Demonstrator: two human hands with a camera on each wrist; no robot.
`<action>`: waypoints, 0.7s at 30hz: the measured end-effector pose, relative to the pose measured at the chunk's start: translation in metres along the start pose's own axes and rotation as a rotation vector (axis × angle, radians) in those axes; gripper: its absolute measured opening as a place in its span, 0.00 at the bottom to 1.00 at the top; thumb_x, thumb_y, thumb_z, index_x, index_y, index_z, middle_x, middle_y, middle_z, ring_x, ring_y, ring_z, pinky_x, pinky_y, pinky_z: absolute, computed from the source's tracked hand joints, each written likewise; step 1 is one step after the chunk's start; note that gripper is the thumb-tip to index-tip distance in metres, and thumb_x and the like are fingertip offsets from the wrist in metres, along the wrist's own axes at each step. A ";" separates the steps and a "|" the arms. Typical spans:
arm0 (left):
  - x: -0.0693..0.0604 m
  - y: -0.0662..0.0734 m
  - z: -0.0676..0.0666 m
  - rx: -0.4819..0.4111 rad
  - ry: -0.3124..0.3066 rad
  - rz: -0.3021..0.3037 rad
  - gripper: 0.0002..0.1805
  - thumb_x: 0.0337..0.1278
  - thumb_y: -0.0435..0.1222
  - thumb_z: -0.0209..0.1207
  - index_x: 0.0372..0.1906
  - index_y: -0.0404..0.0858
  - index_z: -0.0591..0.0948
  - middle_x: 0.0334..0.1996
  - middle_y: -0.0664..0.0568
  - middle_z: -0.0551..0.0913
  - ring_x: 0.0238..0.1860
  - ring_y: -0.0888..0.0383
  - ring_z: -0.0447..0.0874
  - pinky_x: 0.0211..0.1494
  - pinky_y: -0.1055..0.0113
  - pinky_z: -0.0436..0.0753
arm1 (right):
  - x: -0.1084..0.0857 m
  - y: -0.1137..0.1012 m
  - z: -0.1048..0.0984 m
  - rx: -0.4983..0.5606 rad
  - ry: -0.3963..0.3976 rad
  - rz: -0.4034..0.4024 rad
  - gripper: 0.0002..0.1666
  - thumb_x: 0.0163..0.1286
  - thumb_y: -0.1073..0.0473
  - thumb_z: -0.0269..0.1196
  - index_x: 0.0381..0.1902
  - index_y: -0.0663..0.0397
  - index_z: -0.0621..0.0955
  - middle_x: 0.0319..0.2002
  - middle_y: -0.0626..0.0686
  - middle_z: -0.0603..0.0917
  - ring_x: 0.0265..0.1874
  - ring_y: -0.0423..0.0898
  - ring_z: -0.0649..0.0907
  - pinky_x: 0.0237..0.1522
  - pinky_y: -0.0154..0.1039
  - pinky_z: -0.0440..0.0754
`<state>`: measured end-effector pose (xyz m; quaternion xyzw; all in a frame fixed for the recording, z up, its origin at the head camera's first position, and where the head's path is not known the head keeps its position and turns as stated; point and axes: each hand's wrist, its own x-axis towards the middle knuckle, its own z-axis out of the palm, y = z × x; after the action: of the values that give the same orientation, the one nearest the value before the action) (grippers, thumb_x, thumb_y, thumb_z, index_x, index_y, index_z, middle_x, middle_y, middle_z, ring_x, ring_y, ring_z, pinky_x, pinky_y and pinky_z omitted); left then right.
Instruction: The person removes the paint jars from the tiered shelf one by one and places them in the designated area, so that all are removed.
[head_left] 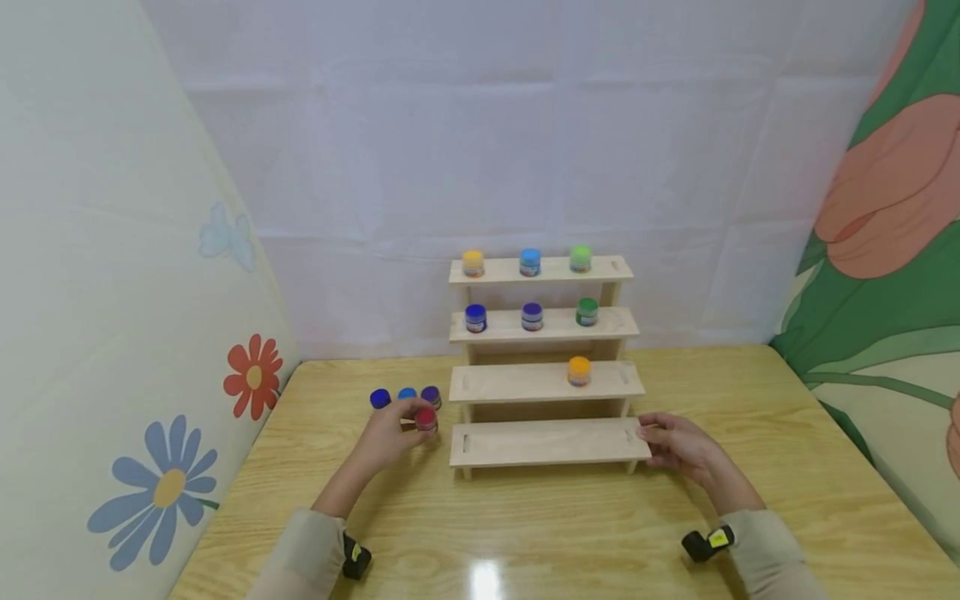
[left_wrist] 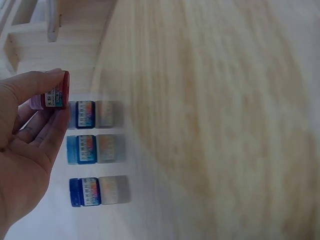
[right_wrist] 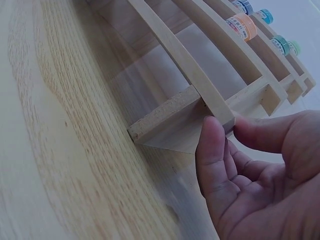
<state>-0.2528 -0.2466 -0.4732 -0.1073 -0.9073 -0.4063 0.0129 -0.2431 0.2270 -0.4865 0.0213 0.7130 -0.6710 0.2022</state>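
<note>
Small round red jar (head_left: 426, 419), pinched in left hand (head_left: 387, 431); just left of pale wooden four-step stand (head_left: 517, 382); right hand (head_left: 684, 446) pinches lowest board (head_left: 547, 442).

Creased white backdrop (head_left: 480, 150), probably cloth

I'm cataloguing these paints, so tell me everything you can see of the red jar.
The red jar is small, squat and cylindrical, with a printed label on its side; it looks like plastic. Its top is red and it appears closed. The left hand pinches it between thumb and fingers, seemingly raised off the table, just left of the wooden stand.
</note>
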 end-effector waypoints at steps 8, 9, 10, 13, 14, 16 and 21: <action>0.006 -0.004 0.008 0.063 -0.017 -0.046 0.19 0.52 0.27 0.72 0.50 0.36 0.83 0.46 0.45 0.86 0.50 0.44 0.85 0.54 0.52 0.87 | 0.000 0.000 0.000 0.009 -0.002 -0.005 0.31 0.76 0.63 0.58 0.69 0.76 0.63 0.38 0.51 0.84 0.34 0.41 0.84 0.31 0.32 0.87; 0.007 -0.004 0.009 0.068 -0.020 -0.053 0.18 0.52 0.26 0.72 0.50 0.36 0.83 0.46 0.45 0.86 0.50 0.44 0.85 0.54 0.51 0.87 | 0.000 0.001 0.000 0.012 -0.004 -0.008 0.32 0.77 0.63 0.58 0.69 0.77 0.62 0.38 0.51 0.83 0.34 0.41 0.84 0.31 0.32 0.87; 0.007 -0.004 0.009 0.070 -0.023 -0.060 0.18 0.52 0.26 0.72 0.49 0.36 0.83 0.46 0.45 0.86 0.50 0.44 0.85 0.53 0.51 0.87 | 0.000 0.001 0.000 0.017 -0.004 -0.009 0.32 0.76 0.63 0.58 0.69 0.77 0.62 0.38 0.51 0.83 0.33 0.41 0.84 0.31 0.32 0.87; 0.009 -0.004 0.011 0.076 -0.025 -0.081 0.18 0.51 0.25 0.72 0.49 0.36 0.83 0.46 0.45 0.86 0.50 0.45 0.85 0.53 0.52 0.87 | -0.001 0.000 0.001 0.023 -0.010 -0.012 0.32 0.77 0.63 0.57 0.69 0.77 0.62 0.38 0.50 0.83 0.33 0.41 0.84 0.31 0.32 0.87; 0.009 -0.004 0.011 0.079 -0.025 -0.085 0.18 0.51 0.25 0.72 0.49 0.36 0.83 0.46 0.45 0.86 0.50 0.45 0.85 0.52 0.53 0.87 | -0.001 0.001 0.002 0.026 -0.009 -0.013 0.31 0.77 0.63 0.57 0.69 0.77 0.62 0.37 0.50 0.83 0.33 0.41 0.84 0.31 0.32 0.87; 0.009 -0.005 0.013 0.089 -0.026 -0.084 0.19 0.50 0.25 0.72 0.49 0.35 0.83 0.46 0.44 0.86 0.50 0.45 0.85 0.51 0.54 0.88 | -0.001 0.001 0.002 0.028 -0.008 -0.014 0.31 0.76 0.64 0.57 0.69 0.77 0.62 0.37 0.50 0.83 0.32 0.41 0.84 0.31 0.32 0.87; 0.011 -0.004 0.015 0.122 -0.018 -0.085 0.19 0.50 0.24 0.72 0.49 0.34 0.82 0.45 0.44 0.86 0.49 0.45 0.85 0.51 0.53 0.87 | 0.000 0.002 0.000 0.027 -0.003 -0.016 0.30 0.76 0.64 0.57 0.68 0.77 0.63 0.36 0.49 0.83 0.31 0.40 0.84 0.30 0.31 0.87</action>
<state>-0.2635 -0.2359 -0.4854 -0.0712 -0.9342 -0.3496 -0.0062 -0.2426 0.2267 -0.4883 0.0171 0.7039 -0.6821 0.1975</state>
